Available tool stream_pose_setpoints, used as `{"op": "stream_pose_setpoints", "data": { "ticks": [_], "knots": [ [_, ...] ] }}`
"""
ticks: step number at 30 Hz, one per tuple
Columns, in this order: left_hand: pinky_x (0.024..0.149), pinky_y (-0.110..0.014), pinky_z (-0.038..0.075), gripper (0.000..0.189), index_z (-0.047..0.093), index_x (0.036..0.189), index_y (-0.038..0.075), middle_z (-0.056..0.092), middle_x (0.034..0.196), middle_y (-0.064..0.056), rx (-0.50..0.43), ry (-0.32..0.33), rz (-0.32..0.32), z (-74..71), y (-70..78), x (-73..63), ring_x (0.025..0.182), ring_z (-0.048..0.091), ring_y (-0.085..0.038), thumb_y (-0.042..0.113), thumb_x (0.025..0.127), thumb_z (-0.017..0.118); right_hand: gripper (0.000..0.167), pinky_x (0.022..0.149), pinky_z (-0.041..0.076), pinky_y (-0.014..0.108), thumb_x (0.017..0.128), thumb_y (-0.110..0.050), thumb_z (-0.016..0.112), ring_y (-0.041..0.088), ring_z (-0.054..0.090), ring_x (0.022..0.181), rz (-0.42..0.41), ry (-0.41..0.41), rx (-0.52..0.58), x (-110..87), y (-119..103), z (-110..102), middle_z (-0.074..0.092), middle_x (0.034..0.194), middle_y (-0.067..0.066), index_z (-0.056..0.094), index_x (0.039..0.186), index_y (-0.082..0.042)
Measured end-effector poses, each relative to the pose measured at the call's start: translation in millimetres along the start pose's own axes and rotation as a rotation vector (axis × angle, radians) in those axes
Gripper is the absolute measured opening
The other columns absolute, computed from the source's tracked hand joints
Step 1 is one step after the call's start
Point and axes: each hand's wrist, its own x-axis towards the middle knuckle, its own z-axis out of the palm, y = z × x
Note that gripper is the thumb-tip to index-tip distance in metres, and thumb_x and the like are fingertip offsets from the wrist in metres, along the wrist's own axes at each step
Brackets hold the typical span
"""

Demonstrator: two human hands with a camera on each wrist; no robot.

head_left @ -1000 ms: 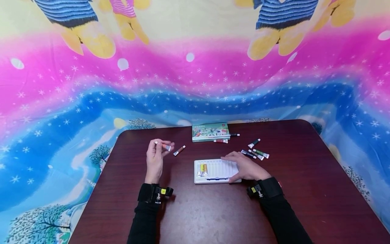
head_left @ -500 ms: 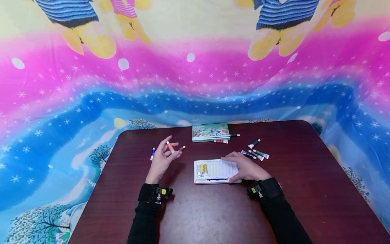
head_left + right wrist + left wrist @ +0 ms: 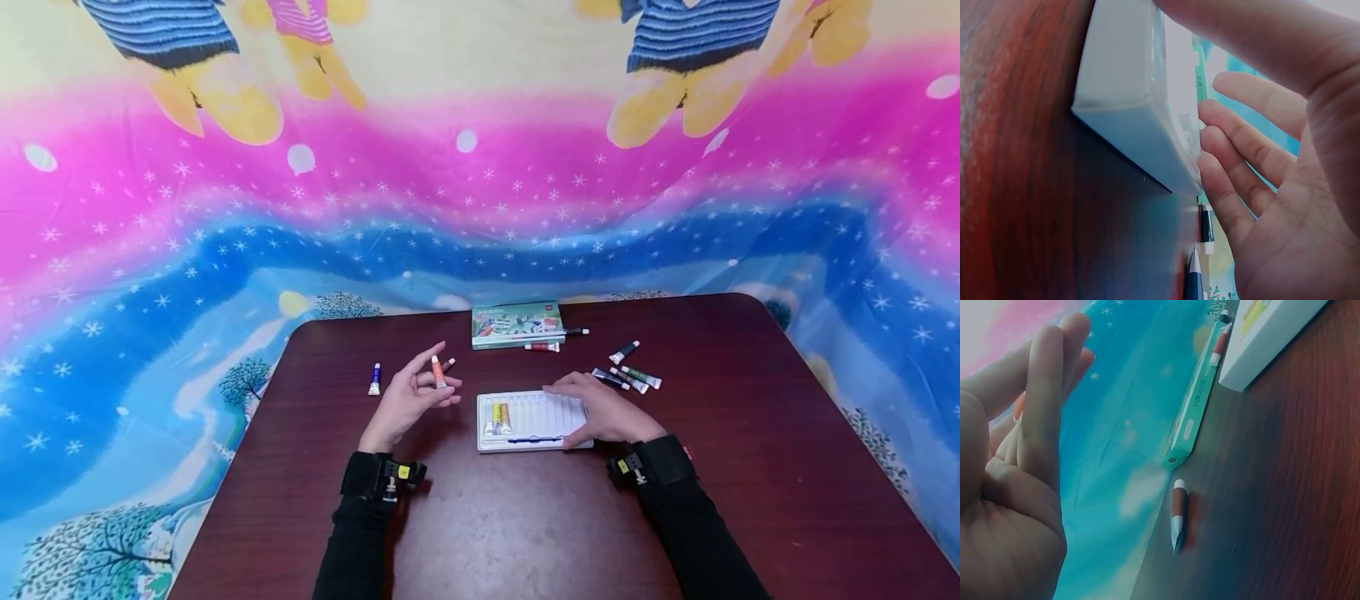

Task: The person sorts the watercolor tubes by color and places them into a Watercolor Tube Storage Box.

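Observation:
My left hand (image 3: 405, 400) pinches a small orange paint tube (image 3: 438, 372), held upright with its white cap up, above the table left of the tray. In the left wrist view the fingers hide nearly all of this tube. My right hand (image 3: 611, 410) grips the right end of a white paint tray (image 3: 481, 421), thumb at the near edge and fingers at the far edge. Several tubes, one a yellow tube (image 3: 497, 415), fill the tray's left slots. A thin dark-blue stick (image 3: 534, 440) lies along its near side. A brown tube (image 3: 1178, 506) lies on the table beyond my left hand.
A blue-purple tube (image 3: 375, 379) lies at the left. A green box (image 3: 517, 321) stands behind the tray, with a red tube (image 3: 542, 347) and a black tube (image 3: 576, 332) beside it. Several dark and green tubes, including a green tube (image 3: 643, 377), lie right of the tray.
My left hand has moved right and turned the orange tube from lying slanted to upright. The blue-purple tube has come into view behind it. The right hand and tray stay put.

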Motion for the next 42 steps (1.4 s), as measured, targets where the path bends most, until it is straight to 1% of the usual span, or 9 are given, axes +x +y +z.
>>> {"op": "stream_pose_setpoints", "data": {
  "ticks": [4,7,15,19,25,29,33,38,42],
  "knots": [
    [0.094,-0.066,0.05,0.076,0.039,0.16,0.034,0.065,0.118,-0.041,0.017,-0.002,-0.002,-0.5,-0.3,-0.6,0.103,0.07,-0.052,0.005,0.097,0.071,0.09,0.105,0.048,0.051,0.072,-0.034,0.096,0.029,0.05,0.129,-0.005,0.0,0.004,0.2,0.1,0.4,0.054,0.144,0.009,0.056,0.151,-0.017],
    [0.092,-0.064,0.052,0.077,0.039,0.16,0.034,0.066,0.116,-0.04,0.035,-0.008,0.005,0.3,-0.4,-0.5,0.103,0.069,-0.055,0.004,0.097,0.071,0.09,0.106,0.048,0.051,0.072,-0.034,0.096,0.029,0.05,0.129,-0.007,-0.001,0.008,0.2,0.3,0.5,0.054,0.143,0.009,0.056,0.151,-0.017],
    [0.089,-0.06,0.055,0.079,0.04,0.16,0.035,0.063,0.113,-0.045,0.071,-0.021,0.027,4.0,-0.8,1.7,0.094,0.076,-0.038,0.002,0.096,0.071,0.09,0.106,0.047,0.051,0.072,-0.035,0.096,0.029,0.05,0.128,-0.008,0.002,0.003,-0.1,0.7,0.5,0.054,0.143,0.009,0.056,0.151,-0.017],
    [0.088,-0.058,0.056,0.078,0.041,0.159,0.034,0.065,0.113,-0.043,0.081,-0.009,0.022,4.0,-0.6,0.9,0.091,0.078,-0.031,0.001,0.096,0.071,0.09,0.106,0.047,0.051,0.072,-0.035,0.096,0.029,0.05,0.128,-0.009,0.002,0.002,0.0,0.6,0.7,0.054,0.144,0.009,0.056,0.151,-0.018],
    [0.088,-0.058,0.056,0.079,0.04,0.16,0.033,0.065,0.113,-0.042,0.091,-0.01,0.037,3.8,-0.8,0.9,0.092,0.078,-0.031,0.001,0.096,0.071,0.09,0.105,0.047,0.051,0.072,-0.034,0.096,0.029,0.05,0.127,-0.012,0.005,0.003,-0.3,0.0,0.1,0.054,0.143,0.009,0.056,0.151,-0.017],
    [0.085,-0.046,0.061,0.076,0.042,0.159,0.033,0.07,0.112,-0.036,0.187,0.007,0.069,7.0,-2.6,2.7,0.093,0.076,-0.032,0.003,0.095,0.073,0.09,0.106,0.047,0.051,0.072,-0.035,0.096,0.029,0.05,0.128,-0.014,0.005,-0.008,-1.0,0.4,-0.8,0.054,0.144,0.009,0.056,0.151,-0.017],
    [0.08,-0.035,0.062,0.076,0.043,0.158,0.029,0.067,0.113,-0.025,0.313,0.035,0.095,16.5,-5.5,6.6,0.089,0.073,-0.032,0.006,0.094,0.076,0.09,0.106,0.047,0.051,0.072,-0.035,0.096,0.028,0.05,0.128,-0.011,0.009,-0.013,-1.7,0.7,-1.6,0.054,0.144,0.009,0.056,0.151,-0.017],
    [0.072,-0.046,0.062,0.07,0.048,0.154,0.018,0.061,0.102,-0.016,0.361,0.039,0.095,37.6,-10.2,12.3,0.077,0.071,-0.033,0.001,0.092,0.076,0.089,0.106,0.047,0.051,0.073,-0.035,0.096,0.028,0.05,0.129,-0.016,0.006,-0.006,-1.2,-1.0,-0.5,0.054,0.144,0.009,0.056,0.151,-0.017],
    [0.071,-0.035,0.061,0.059,0.059,0.143,0.019,0.066,0.093,-0.009,0.455,0.051,0.106,60.3,-13.6,18.5,0.075,0.07,-0.02,0.005,0.089,0.081,0.089,0.106,0.047,0.051,0.073,-0.036,0.096,0.028,0.05,0.128,-0.01,0.004,-0.009,-0.7,-2.1,-0.2,0.054,0.144,0.009,0.056,0.151,-0.017]
  ]
}}
